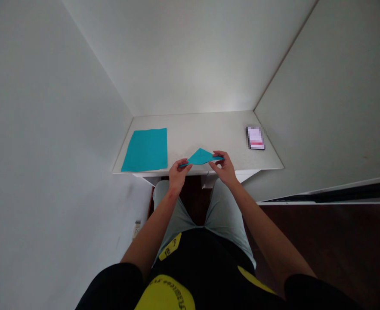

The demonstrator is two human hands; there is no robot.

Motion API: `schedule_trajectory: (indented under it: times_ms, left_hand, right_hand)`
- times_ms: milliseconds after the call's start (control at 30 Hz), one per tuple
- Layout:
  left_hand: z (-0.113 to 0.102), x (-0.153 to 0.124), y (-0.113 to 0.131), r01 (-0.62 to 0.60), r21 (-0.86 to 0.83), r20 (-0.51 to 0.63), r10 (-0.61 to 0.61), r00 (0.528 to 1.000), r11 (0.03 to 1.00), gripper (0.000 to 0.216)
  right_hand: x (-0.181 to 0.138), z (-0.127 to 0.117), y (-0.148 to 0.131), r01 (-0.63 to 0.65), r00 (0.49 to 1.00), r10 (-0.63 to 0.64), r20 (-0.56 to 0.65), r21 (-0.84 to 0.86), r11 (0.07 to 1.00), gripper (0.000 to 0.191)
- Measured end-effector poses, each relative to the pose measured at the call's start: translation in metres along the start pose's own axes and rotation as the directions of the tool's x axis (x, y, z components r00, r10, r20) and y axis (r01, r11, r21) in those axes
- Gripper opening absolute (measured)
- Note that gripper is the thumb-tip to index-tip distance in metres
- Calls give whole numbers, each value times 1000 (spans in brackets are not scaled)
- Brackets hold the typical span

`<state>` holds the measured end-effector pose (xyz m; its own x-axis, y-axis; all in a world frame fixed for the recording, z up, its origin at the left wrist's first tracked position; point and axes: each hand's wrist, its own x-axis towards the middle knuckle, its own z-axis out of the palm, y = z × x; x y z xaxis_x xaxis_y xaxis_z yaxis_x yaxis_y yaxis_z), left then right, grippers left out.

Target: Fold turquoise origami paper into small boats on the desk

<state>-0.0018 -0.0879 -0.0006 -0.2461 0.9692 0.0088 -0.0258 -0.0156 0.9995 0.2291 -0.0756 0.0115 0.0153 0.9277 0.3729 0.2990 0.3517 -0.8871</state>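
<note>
A teal paper folded into a triangle point(200, 156) is held just above the front edge of the white table point(209, 129). My left hand point(178, 174) pinches its left corner. My right hand point(223, 166) pinches its right corner with the fingers closed over the edge. A flat teal sheet of paper point(146, 149) lies on the table's left side, apart from both hands.
A phone point(255, 137) with a lit screen lies at the table's right side. White walls close in the table on the left, back and right. My knees sit under the table's front edge, over a dark floor.
</note>
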Motion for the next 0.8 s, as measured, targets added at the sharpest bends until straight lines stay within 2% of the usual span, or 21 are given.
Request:
schedule_trajectory:
  times_ms: [267,433,667,800]
  left_hand:
    - [2,1,-6,14,-18,-60,-15,998,1000,48]
    - [4,0,-7,49,-93,-113,-59,992,994,50]
    - [6,-6,-6,66,-122,-98,-79,992,990,47]
    - [8,-7,-6,62,-122,-92,-74,993,991,43]
  right_hand:
    - [-3,9,0,2,1000,-2,-12,-11,1000,62]
    - [-4,15,0,-19,999,21,-29,39,999,61]
    - [-4,18,-1,-56,993,67,-100,106,993,52]
    - [-4,17,-1,-36,995,46,-86,115,993,62]
